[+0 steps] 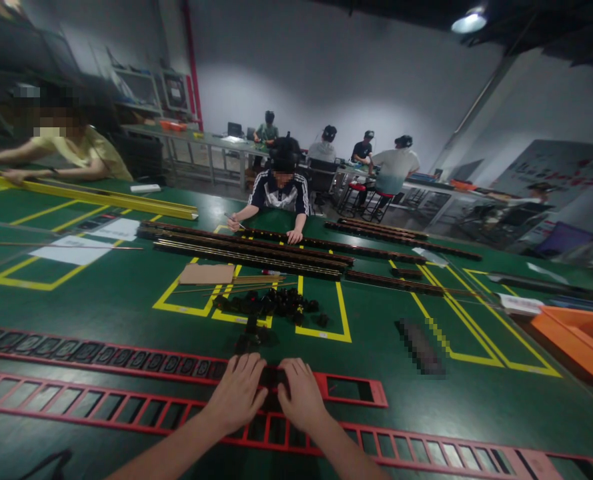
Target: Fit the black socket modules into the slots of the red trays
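My left hand (pixel 240 395) and my right hand (pixel 300 393) rest side by side on the upper red slotted frame (pixel 353 400), their fingers curled over it. Between them shows a black part (pixel 272 379), gripped from both sides; much of it lies hidden under the fingers. To the left, the frame's slots hold a row of square black parts (pixel 132 358). A second red slotted frame (pixel 411 445) runs below my wrists, its slots showing the green table. Just beyond my left fingers lie a few loose black pieces (pixel 249 341).
A heap of small black parts (pixel 276 303) lies ahead, near a cardboard piece (pixel 206 274) and long dark rails (pixel 256 257). A co-worker (pixel 281 193) sits opposite; another person (pixel 71 147) handles a yellow rail (pixel 101 197). An orange bin (pixel 576 337) stands right.
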A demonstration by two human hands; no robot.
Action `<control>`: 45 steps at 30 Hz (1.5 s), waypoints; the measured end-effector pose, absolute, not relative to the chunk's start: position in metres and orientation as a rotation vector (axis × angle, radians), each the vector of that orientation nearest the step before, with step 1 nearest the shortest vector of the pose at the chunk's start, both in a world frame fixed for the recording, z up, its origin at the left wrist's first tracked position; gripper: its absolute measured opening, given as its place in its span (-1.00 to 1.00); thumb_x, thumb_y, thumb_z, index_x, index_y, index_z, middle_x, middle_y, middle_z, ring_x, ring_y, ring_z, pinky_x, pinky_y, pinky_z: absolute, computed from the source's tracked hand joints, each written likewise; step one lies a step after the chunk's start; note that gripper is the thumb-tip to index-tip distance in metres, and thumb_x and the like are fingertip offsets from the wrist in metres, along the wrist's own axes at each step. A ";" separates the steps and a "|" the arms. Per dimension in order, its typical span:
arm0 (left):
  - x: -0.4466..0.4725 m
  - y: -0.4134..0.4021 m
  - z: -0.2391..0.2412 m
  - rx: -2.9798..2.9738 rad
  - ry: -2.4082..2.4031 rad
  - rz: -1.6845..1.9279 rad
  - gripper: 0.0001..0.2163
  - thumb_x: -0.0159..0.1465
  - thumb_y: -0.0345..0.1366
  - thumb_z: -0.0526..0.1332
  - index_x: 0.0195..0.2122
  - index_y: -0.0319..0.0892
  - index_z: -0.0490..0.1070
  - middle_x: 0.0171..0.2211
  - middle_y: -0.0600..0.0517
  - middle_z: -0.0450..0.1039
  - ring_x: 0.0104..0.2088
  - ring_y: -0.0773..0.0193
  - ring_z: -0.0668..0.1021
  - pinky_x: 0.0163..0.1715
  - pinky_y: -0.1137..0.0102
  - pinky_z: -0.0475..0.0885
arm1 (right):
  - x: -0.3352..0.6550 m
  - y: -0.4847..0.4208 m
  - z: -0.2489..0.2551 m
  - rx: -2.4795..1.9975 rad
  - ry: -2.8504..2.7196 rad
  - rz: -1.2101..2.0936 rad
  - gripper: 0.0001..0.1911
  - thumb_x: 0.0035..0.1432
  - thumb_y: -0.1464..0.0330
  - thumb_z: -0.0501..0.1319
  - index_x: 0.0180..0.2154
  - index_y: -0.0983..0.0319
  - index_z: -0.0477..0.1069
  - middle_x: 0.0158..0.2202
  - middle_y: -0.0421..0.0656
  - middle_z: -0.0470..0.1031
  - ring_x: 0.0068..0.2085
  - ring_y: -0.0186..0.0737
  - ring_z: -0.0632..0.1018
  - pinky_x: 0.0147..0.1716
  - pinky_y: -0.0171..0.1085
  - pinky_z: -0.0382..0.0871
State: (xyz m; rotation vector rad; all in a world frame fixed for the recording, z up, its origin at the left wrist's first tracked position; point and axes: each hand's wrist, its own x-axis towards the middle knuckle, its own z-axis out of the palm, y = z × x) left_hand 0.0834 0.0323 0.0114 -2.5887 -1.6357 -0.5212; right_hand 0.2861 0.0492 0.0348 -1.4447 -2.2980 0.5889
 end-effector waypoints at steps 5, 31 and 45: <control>0.082 0.032 0.012 -2.552 -1.652 -0.530 -0.72 0.36 -0.31 0.04 0.04 -0.21 0.39 0.01 -0.13 0.40 -0.02 0.04 0.38 0.08 0.10 0.22 | 0.284 0.049 0.032 -1.462 -2.287 0.426 -0.68 0.05 0.54 0.10 -0.12 0.21 0.37 -0.05 -0.09 0.45 -0.01 -0.07 0.37 0.08 -0.07 0.15; 0.084 0.035 0.017 -2.662 -1.687 -0.367 -0.72 0.34 -0.36 0.01 0.03 -0.23 0.37 0.07 -0.17 0.40 0.05 0.00 0.41 0.10 0.09 0.32 | 0.282 0.056 0.027 -1.550 -2.294 0.298 -0.90 0.23 0.46 0.14 -0.25 0.17 0.40 -0.22 -0.19 0.38 -0.13 -0.19 0.35 -0.13 -0.21 0.09; 0.120 0.097 0.035 -2.721 -2.004 -0.061 -0.62 0.43 -0.37 -0.13 -0.23 -0.30 0.50 -0.26 -0.24 0.56 -0.23 0.04 0.64 -0.20 0.19 0.52 | 0.259 0.100 0.043 -2.021 -2.266 0.337 -0.71 0.40 0.33 0.03 -0.28 0.23 0.49 -0.25 -0.07 0.61 -0.24 -0.21 0.61 -0.29 -0.31 0.33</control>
